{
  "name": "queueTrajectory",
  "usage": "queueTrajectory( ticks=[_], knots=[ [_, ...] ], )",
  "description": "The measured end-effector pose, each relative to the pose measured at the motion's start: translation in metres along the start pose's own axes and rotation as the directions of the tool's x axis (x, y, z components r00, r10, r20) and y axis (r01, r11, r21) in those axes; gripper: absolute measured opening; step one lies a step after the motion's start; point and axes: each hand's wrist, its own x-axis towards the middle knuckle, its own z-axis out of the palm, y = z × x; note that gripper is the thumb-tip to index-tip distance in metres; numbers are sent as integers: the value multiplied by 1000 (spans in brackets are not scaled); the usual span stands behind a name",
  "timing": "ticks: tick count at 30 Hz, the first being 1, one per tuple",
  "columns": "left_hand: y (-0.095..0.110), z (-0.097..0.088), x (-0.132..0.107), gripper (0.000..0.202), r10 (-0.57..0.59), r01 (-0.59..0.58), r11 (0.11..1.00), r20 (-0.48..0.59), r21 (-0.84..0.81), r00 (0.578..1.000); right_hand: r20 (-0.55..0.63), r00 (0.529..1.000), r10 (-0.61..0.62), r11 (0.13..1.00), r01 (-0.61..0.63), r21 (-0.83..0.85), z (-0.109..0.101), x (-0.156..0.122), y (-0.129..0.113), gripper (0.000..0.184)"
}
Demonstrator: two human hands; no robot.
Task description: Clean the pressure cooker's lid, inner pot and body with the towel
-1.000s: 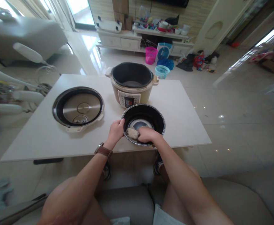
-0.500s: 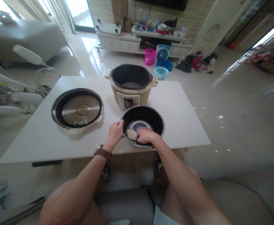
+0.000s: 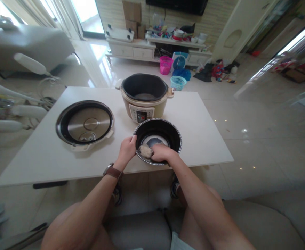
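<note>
My left hand (image 3: 127, 149) grips the left rim of a round black inner pot (image 3: 175, 139), thumb over the edge. The pot tilts toward me at the table's front edge. Inside it, my right hand (image 3: 161, 152) is closed on a bunched beige-grey cloth (image 3: 145, 151), pressed against the lower left of the pot's inside. Its fingertips are partly hidden. Just behind the pot stands an electric pressure cooker (image 3: 144, 100) with a control panel on its front and a dark, hollow inside. To the left lies the cooker's lid (image 3: 91, 121), its metal underside facing up.
All of these are on a white table (image 3: 194, 128). A standing fan (image 3: 31, 64) with white blades is left of it. Beyond are a pink basket (image 3: 166, 65), a light blue basket (image 3: 178, 83) and a low white cabinet (image 3: 142, 52). A grey sofa (image 3: 136, 225) is beneath me.
The view has shifted slightly, so everything sits a little lower and further left. Both hands keep their hold, and the cloth stays at about the same spot in the pot.
</note>
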Motion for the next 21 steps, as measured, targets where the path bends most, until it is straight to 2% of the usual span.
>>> queueTrajectory(
  ticks=[15, 21],
  knots=[
    [-3, -2, 3, 48, 9, -9, 1000, 1, 16, 1000, 19, 1000, 5, 1000, -5, -5, -5, -3, -4, 44],
    [2, -1, 0, 49, 17, -16, 999, -30, 31, 999, 11, 1000, 0, 1000, 0, 1, -3, -3, -4, 42]
  ],
)
